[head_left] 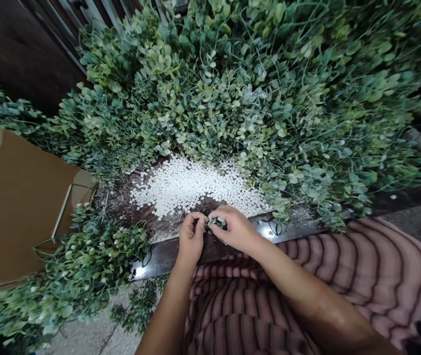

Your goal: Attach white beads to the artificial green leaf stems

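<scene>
My right hand (234, 228) is closed round a small sprig of artificial green leaves (220, 223), most of it hidden by the fingers. My left hand (191, 231) meets it fingertip to fingertip, thumb and forefinger pinched at the sprig's end; whatever lies between them is too small to make out. Just beyond both hands, a heap of small white discs (184, 185) is spread over the dark tabletop (145, 213). The hands are above the table's near edge, by a shiny metal strip (154, 261).
A large mass of artificial foliage (232, 88) piles up behind the discs. On the left stand an open cardboard box (25, 197) and a bent metal rod (62, 212), with more leafy bunches (92, 251) beside them. Striped cloth (243, 305) covers my lap.
</scene>
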Action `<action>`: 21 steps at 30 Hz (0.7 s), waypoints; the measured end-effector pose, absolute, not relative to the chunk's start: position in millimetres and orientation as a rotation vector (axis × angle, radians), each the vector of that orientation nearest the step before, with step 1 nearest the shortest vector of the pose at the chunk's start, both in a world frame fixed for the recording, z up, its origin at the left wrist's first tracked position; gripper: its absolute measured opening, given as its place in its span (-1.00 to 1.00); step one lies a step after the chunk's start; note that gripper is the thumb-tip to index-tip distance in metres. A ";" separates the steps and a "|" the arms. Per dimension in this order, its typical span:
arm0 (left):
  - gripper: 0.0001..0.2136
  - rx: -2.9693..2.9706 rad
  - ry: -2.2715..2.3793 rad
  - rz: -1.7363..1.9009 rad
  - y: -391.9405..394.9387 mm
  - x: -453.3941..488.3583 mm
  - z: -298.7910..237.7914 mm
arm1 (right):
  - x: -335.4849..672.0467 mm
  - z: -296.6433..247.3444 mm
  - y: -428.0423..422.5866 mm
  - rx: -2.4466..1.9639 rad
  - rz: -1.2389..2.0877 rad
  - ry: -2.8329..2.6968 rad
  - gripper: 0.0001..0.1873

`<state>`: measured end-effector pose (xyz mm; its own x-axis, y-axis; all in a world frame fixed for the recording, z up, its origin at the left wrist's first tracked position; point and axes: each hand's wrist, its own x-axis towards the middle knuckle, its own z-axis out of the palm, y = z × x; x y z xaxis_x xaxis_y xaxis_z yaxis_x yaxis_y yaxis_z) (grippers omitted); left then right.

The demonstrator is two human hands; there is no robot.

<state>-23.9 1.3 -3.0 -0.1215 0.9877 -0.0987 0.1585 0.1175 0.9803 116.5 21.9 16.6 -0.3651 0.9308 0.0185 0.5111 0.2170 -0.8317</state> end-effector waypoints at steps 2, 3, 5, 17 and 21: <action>-0.85 1.155 1.426 1.127 0.3 -18.7 1.9 | 118.4 16.5 21.1 -1.299 1.028 -1.977 -0.85; -0.85 1.154 1.418 1.128 0.5 -17.0 4.3 | 120.4 17.0 21.1 -1.274 1.035 -1.967 -0.85; -0.85 1.180 1.428 1.137 2.3 -14.9 9.1 | 125.3 18.4 21.6 -1.218 1.076 -1.912 -0.88; -0.81 1.596 1.760 0.952 30.7 -16.0 -0.1 | 170.1 38.3 29.9 -1.292 1.149 -1.347 -0.75; -0.80 1.886 1.864 0.746 51.2 -3.0 -0.1 | 185.8 41.3 29.0 -1.331 1.153 -1.226 -0.74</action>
<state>-3.0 51.2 -0.1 -0.0231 0.9945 0.1017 0.7904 -0.0442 0.6111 185.8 29.0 41.3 0.0503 0.9981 -0.0347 0.0965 -0.0394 -0.9946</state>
